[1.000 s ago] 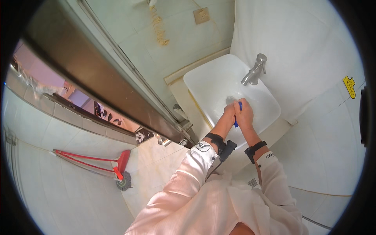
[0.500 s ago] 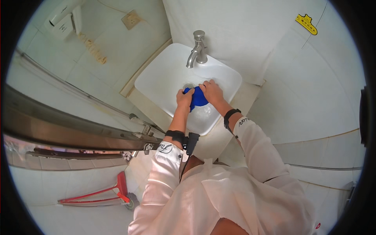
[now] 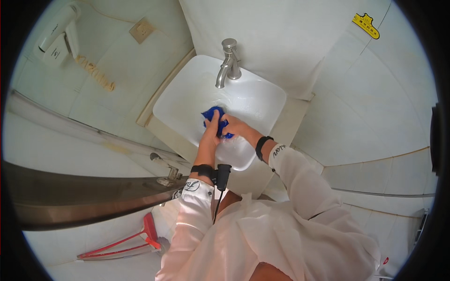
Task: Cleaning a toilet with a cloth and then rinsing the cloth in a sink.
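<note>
Over the white sink (image 3: 180, 89), a wet-looking blue cloth (image 3: 214, 112) is bunched between my two hands. My left hand (image 3: 213, 129) grips it from the left, thumb lying along its top. Against its right side, my right hand (image 3: 236, 126) has its fingers curled into the fabric; a bit of blue sticks out below those fingers. The hands are close together and the cloth hides part of the basin floor, including the drain. Just beyond them stands the metal faucet (image 3: 229, 65), its spout pointing down into the basin.
A pale counter (image 3: 293, 114) borders the sink. On the left wall are a white hair dryer (image 3: 58, 35) and a socket (image 3: 141, 30). A dark metal rail (image 3: 93, 194) crosses at left, above a red-handled floor tool (image 3: 150, 229). A yellow sticker (image 3: 366, 25) marks the right wall.
My hands have come closer together and moved left. The cloth, spread out between them before, is now crumpled up. The whole view has shifted slightly.
</note>
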Demonstrator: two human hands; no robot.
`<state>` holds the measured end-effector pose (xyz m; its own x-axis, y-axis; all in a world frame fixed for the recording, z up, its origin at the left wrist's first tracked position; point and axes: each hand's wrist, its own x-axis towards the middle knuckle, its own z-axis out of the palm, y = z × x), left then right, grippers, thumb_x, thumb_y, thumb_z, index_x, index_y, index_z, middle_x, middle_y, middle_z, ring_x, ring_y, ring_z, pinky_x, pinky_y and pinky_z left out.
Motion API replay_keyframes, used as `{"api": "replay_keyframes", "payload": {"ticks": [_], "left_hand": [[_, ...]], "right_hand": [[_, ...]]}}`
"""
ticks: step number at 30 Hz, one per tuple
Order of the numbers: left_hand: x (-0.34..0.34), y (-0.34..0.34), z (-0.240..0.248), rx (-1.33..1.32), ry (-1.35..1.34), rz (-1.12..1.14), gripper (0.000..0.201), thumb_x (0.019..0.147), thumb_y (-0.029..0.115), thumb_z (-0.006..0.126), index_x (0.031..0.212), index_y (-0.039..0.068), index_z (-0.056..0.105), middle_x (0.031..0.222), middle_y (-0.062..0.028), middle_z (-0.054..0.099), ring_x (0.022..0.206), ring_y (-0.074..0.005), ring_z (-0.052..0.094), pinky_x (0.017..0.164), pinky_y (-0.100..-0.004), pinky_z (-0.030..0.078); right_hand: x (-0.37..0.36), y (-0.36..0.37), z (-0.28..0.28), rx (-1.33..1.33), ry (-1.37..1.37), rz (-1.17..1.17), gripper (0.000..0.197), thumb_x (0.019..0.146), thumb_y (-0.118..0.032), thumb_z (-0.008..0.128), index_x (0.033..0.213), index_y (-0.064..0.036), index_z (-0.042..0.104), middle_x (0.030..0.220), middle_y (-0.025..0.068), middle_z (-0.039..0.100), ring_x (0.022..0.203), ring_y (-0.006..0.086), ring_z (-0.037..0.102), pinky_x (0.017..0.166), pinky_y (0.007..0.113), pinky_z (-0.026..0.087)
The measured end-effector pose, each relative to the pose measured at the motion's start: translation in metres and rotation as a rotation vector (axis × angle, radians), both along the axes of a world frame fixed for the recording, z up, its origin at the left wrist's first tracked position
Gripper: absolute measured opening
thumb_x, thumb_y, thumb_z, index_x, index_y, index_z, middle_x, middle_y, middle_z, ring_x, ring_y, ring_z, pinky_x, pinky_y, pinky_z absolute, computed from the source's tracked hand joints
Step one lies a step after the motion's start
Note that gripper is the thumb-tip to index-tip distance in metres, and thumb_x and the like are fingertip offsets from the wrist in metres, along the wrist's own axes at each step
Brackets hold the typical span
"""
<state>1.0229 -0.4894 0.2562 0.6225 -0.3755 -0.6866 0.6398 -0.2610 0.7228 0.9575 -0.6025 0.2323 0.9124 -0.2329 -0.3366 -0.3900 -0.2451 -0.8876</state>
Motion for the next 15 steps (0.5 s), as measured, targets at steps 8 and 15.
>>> {"api": "replay_keyframes", "payload": {"ticks": [8,15], "left_hand": [[-0.019,0.014,0.036,-0.558,0.003,0.126,0.04,0.094,0.048,0.06,0.102,0.009,0.061,0.092,-0.0044,0.064,0.081,-0.0167,0.064,0.068,-0.0317,0.054],[0.017,0.017,-0.028,-0.66,0.003,-0.118,0.015,0.098,0.026,0.056,0.102,0.014,0.061,0.096,-0.0017,0.063,0.09,-0.0109,0.06,0.075,-0.0273,0.051]], "right_hand": [[-0.029,0.044,0.078,-0.147,-0.66,-0.123,0.03,0.076,-0.026,0.075,0.092,-0.0083,0.058,0.092,0.0134,0.064,0.088,0.033,0.063,0.075,0.043,0.051],[-0.032,0.045,0.1,-0.494,-0.676,-0.285,0.017,0.086,-0.024,0.064,0.082,-0.0082,0.058,0.08,0.0126,0.065,0.074,0.0351,0.063,0.063,0.045,0.051]]}}
